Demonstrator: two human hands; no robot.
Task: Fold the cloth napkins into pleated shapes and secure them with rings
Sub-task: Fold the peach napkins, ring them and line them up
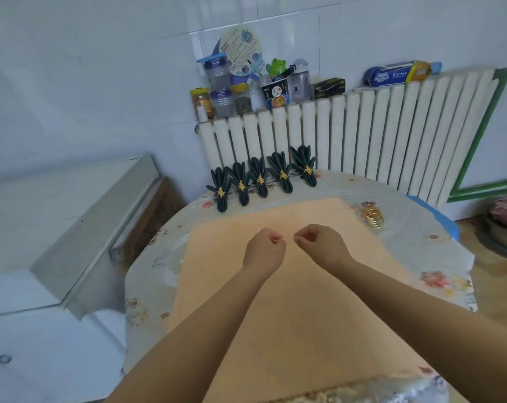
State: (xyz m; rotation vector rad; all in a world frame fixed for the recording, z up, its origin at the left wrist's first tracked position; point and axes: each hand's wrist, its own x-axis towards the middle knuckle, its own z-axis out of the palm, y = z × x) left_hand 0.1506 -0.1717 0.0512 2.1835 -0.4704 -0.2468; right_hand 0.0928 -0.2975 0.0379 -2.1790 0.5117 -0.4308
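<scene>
A peach-orange cloth napkin lies spread flat over the round table. Both of my hands hover close together over its far half. My left hand and my right hand each have the fingers curled in with the fingertips together. I see nothing between the fingers, and the cloth under them looks flat. Several dark green pleated napkins, each bound with a gold ring, stand in a row at the table's far edge. A small pile of loose gold rings lies just off the napkin's far right corner.
A white radiator stands behind the table, with jars, bottles and boxes on top of it. A metal-edged counter stands to the left. The table wears a floral cover under clear plastic.
</scene>
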